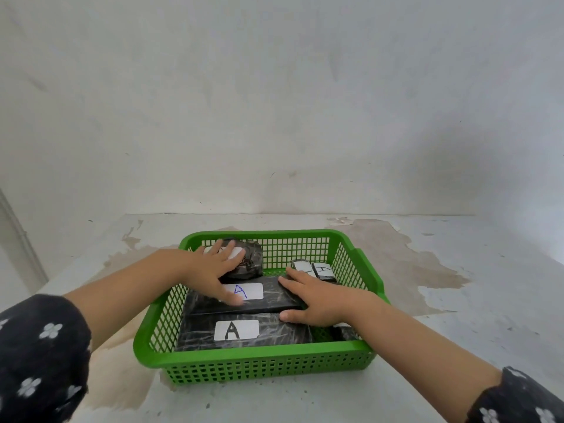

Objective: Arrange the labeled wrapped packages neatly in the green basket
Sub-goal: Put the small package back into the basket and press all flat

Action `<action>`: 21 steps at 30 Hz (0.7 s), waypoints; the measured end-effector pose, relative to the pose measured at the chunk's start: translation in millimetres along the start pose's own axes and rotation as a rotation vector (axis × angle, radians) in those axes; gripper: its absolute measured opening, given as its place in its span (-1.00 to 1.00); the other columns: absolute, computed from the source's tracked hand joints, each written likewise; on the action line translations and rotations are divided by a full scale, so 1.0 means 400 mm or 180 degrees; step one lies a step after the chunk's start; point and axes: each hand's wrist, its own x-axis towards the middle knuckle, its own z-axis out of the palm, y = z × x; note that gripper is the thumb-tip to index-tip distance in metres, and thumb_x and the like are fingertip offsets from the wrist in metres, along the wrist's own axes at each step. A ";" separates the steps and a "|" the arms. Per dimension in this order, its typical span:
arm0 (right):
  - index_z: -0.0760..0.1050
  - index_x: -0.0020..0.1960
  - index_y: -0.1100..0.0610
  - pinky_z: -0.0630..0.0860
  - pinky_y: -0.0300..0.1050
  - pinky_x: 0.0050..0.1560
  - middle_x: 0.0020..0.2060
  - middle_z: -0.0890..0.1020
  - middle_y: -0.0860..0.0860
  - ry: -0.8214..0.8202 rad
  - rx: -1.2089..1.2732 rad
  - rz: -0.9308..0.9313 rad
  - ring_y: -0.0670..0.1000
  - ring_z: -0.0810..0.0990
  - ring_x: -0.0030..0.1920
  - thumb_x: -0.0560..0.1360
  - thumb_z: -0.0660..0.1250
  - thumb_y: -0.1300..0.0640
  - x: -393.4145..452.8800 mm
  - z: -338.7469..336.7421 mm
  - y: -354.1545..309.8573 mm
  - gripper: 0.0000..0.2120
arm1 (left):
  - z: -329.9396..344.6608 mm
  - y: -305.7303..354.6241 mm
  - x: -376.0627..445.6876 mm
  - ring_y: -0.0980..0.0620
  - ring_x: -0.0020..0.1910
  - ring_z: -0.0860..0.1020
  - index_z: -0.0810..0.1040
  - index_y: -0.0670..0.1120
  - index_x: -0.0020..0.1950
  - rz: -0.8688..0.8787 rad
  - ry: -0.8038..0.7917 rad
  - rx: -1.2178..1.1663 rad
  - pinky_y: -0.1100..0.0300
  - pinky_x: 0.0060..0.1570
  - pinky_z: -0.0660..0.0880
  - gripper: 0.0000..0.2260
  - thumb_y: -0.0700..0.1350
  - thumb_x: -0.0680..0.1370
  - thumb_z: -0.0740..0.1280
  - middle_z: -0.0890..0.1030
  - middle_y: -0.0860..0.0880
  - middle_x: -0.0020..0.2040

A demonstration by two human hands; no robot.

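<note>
A green mesh basket (256,358) sits on a worn white table and holds several black wrapped packages with white "A" labels. A long package with a blue A (268,296) lies across the middle. In front of it lies a wider package with a black A (241,331). A lumpy package (248,261) stands at the back left, and two small packages (317,270) at the back right. My left hand (213,267) lies flat, fingers spread, over the lumpy package and the long one. My right hand (314,300) rests palm down on the long package's right end.
The white table (457,300) has brown patches of peeled paint around the basket. A grey-white wall rises right behind the table's far edge. Another small black package (343,331) shows partly under my right wrist in the basket's front right corner.
</note>
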 end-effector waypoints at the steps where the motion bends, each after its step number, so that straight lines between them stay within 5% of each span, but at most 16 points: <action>1: -0.18 0.54 -0.05 -0.06 0.11 0.49 0.53 -0.23 -0.09 -0.0013 -0.0061 0.0004 0.02 -0.15 0.53 0.46 0.13 -0.35 -0.003 -0.002 0.000 -0.17 | 0.008 0.003 -0.010 -0.05 0.44 -0.42 -0.42 0.08 0.46 -0.0063 -0.0108 0.0024 -0.12 0.43 -0.26 0.06 0.57 0.25 0.09 -0.47 0.04 0.44; 4: -0.21 0.54 -0.03 -0.18 0.13 0.46 0.54 -0.20 -0.08 -0.0034 -0.0247 0.0057 0.06 -0.12 0.52 0.42 0.10 -0.42 -0.009 -0.004 -0.010 -0.10 | 0.026 0.008 -0.033 -0.06 0.45 -0.42 -0.45 0.06 0.45 -0.0113 -0.0162 0.0059 -0.11 0.45 -0.25 0.07 0.52 0.28 0.16 -0.51 -0.05 0.44; 9: -0.32 0.52 0.00 0.10 0.05 0.44 0.51 -0.31 -0.08 -0.0291 -0.0267 0.0155 0.10 0.08 0.51 0.45 0.09 -0.39 -0.010 0.006 -0.024 -0.10 | 0.020 0.025 -0.048 -0.06 0.50 -0.30 -0.38 0.09 0.48 -0.0424 -0.0189 -0.0082 -0.15 0.47 -0.05 0.01 0.47 0.33 0.18 -0.43 -0.05 0.49; 12: -0.35 0.51 0.00 0.10 0.02 0.44 0.50 -0.34 -0.08 -0.0352 -0.0262 0.0166 0.07 0.09 0.51 0.46 0.07 -0.38 -0.011 0.007 -0.024 -0.11 | 0.003 0.036 -0.070 -0.08 0.52 -0.22 -0.26 0.11 0.52 -0.0434 0.0038 -0.0479 -0.10 0.47 -0.03 -0.14 0.41 0.43 0.14 -0.33 -0.06 0.53; 18: -0.20 0.53 -0.06 -0.10 0.08 0.48 0.51 -0.29 -0.08 0.0170 0.0156 -0.0051 0.00 -0.23 0.52 0.49 0.12 -0.31 -0.024 -0.025 -0.006 -0.21 | 0.030 0.021 -0.162 -0.02 0.54 -0.09 0.07 0.08 0.53 -0.0875 0.1713 -0.1726 -0.03 0.45 -0.08 -0.31 0.33 0.48 0.13 -0.02 -0.03 0.57; 21: -0.11 0.54 -0.06 -0.08 0.02 0.47 0.54 -0.18 -0.03 0.0715 0.0382 0.0210 0.00 -0.16 0.53 0.49 0.15 -0.29 -0.046 -0.063 0.010 -0.24 | 0.095 0.026 -0.218 -0.02 0.44 0.26 0.29 0.09 0.45 -0.1098 0.2480 -0.2581 -0.03 0.37 0.18 -0.41 0.29 0.46 0.18 0.32 0.01 0.47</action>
